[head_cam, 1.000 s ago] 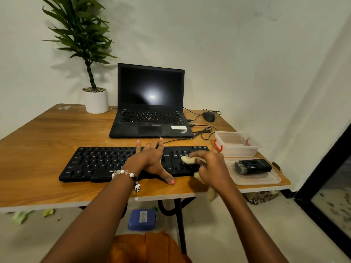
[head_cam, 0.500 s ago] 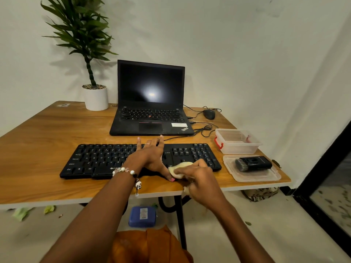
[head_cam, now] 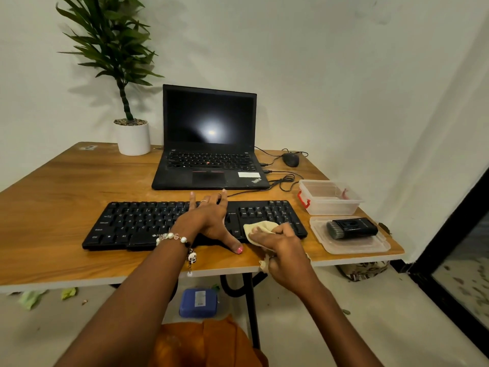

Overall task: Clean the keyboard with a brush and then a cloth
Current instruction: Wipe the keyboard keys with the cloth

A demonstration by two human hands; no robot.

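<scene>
The keyboard (head_cam: 194, 223) is steadied at table centre by the left hand (head_cam: 209, 221), fingers laid flat. The cloth (head_cam: 258, 229) is gripped by the right hand (head_cam: 280, 245) at the 3 o'clock end — short, light strokes are advised there — while the brush (head_cam: 351, 228) is left parked further toward 3 o'clock.

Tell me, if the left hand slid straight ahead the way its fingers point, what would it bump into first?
Probably the laptop. The left hand lies flat on the keyboard, fingers pointing away from the person, and the laptop's front edge sits just beyond. A thin black cable runs nearby; depth is uncertain.
</scene>
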